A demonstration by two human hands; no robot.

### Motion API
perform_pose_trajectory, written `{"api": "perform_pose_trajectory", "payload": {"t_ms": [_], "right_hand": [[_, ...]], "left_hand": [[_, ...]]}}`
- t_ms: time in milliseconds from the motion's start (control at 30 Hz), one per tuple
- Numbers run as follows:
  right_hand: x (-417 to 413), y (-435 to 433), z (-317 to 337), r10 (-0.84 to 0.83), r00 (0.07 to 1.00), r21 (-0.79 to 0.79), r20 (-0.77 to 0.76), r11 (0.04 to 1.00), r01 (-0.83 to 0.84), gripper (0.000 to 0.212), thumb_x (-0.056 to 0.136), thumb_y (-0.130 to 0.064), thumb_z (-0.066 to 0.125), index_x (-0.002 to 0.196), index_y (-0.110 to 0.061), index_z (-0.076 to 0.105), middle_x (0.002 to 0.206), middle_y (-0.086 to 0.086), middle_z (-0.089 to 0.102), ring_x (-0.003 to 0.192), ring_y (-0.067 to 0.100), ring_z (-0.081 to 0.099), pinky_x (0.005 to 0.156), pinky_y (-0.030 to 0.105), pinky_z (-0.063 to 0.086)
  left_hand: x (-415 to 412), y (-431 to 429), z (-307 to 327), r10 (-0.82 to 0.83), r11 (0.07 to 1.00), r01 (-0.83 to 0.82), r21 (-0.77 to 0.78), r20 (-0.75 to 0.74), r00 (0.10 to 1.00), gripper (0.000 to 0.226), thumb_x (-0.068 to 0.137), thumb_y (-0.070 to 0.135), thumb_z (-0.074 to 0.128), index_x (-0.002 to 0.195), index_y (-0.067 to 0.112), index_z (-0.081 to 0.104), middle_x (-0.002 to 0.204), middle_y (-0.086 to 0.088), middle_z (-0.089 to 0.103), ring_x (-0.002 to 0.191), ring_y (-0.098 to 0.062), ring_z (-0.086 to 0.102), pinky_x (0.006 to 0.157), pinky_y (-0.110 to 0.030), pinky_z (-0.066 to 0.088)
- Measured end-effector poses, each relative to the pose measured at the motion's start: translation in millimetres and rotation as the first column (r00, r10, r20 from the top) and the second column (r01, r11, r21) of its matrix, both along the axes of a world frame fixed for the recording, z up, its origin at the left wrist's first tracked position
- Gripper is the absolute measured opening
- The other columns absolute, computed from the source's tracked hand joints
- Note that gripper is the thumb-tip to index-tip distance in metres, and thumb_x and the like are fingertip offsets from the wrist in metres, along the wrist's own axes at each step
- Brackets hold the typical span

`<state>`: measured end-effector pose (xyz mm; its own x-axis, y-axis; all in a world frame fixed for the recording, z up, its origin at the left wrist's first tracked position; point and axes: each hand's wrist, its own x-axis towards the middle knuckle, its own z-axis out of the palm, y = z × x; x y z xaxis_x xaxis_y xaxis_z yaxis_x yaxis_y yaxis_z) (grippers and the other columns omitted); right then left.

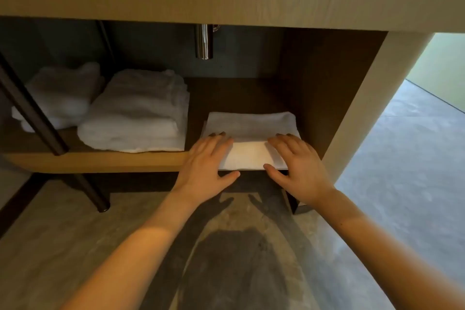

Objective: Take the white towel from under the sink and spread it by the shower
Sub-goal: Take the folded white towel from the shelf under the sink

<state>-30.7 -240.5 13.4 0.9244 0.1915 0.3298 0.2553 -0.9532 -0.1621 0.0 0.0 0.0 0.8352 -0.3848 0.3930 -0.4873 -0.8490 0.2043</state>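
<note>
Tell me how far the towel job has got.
Done: nothing yet; the towel lies folded on the shelf. In hand: left hand and right hand rest flat on it, thumbs below its front edge. Left: lifting it out and spreading it by the shower.

no readable text or labels

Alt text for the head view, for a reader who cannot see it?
The left hand and right hand rest, fingers flat, on a thin folded white towel at the right end of a wooden shelf. Thicker folded white towels lie to its left; a chrome pipe hangs above.
</note>
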Motion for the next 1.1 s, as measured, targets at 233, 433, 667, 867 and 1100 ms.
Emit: {"api": "perform_pose_trajectory", "payload": {"t_ms": [233,433,667,867,1100], "right_hand": [[13,-11,-22,0.005,0.999,-0.121,-0.046,0.993,-0.011,0.079,0.085,-0.058,0.059,0.151,-0.035,0.023,0.156,-0.001,0.033,0.143,0.026,0.028,0.117,0.045,0.009],[15,-11,-32,0.014,0.998,-0.05,0.054,0.999,-0.011,0.062,0.087,-0.034,0.068,0.144,-0.029,0.042,0.144,0.002,0.051,0.133,0.029,0.045,0.114,0.05,0.026],[-4,-16,-36,0.062,0.99,-0.091,0.129,0.995,-0.051,0.053,0.088,-0.034,0.064,0.139,-0.024,0.051,0.136,0.006,0.057,0.124,0.031,0.052,0.108,0.056,0.037],[-16,-15,-33,0.062,0.988,-0.092,0.14,0.995,-0.049,0.054,0.088,-0.031,0.068,0.138,-0.021,0.052,0.137,0.008,0.056,0.125,0.032,0.051,0.11,0.056,0.033],[-24,-22,-24,0.081,0.995,0.05,0.051,0.995,-0.083,0.057,0.09,-0.03,0.066,0.142,-0.024,0.045,0.145,0.005,0.047,0.134,0.029,0.04,0.116,0.053,0.023]], "left_hand": [[11,-2,-17,0.007,1.0,-0.005,0.028,-0.064,0.998,0.079,0.084,0.049,0.066,0.149,0.027,0.027,0.155,0.002,0.032,0.143,-0.02,0.026,0.118,-0.039,0.021],[10,-4,-24,0.033,0.999,-0.033,-0.004,0.021,0.999,0.059,0.084,0.027,0.071,0.138,0.024,0.048,0.142,0.0,0.052,0.133,-0.021,0.043,0.113,-0.039,0.027],[-9,0,-32,0.024,1.0,-0.026,0.017,0.104,0.994,0.053,0.084,0.029,0.071,0.134,0.025,0.054,0.135,0.001,0.059,0.126,-0.022,0.051,0.107,-0.04,0.034],[-16,-1,-38,0.018,0.999,-0.024,0.037,0.162,0.987,0.055,0.082,0.032,0.073,0.133,0.025,0.053,0.134,0.001,0.058,0.125,-0.022,0.051,0.106,-0.037,0.032],[-18,5,-37,0.033,0.997,-0.032,-0.066,0.026,0.999,0.061,0.085,0.042,0.069,0.14,0.029,0.045,0.145,0.005,0.047,0.135,-0.018,0.039,0.109,-0.032,0.024]]}}
